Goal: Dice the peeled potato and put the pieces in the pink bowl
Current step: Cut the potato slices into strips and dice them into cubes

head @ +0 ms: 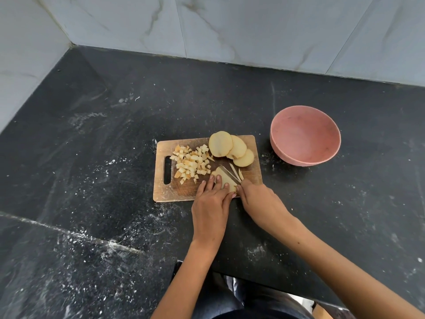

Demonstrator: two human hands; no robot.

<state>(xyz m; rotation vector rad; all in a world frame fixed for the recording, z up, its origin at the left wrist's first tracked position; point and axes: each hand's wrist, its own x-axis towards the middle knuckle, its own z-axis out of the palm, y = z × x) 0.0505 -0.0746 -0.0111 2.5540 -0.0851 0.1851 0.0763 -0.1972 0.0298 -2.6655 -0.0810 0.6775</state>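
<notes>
A worn, pale wooden cutting board (207, 194) lay on a black, speckled stone counter (115, 134) that was smudged with white powdery streaks. The pink bowl (305, 134) looked matt and faintly grainy, like plastic, and the knife blade (228, 173) was shiny metal. Behind stood glossy, grey-veined marble-look wall tiles (230, 26).

Your two forearms (322, 256) are bare, unsleeved; dark trousers (248, 302) show at the frame's bottom centre.

A home kitchen: a black stone countertop (230, 100) dusted with flour, marble-look wall tiles (230, 26), a wooden chopping board (207, 143)
</notes>
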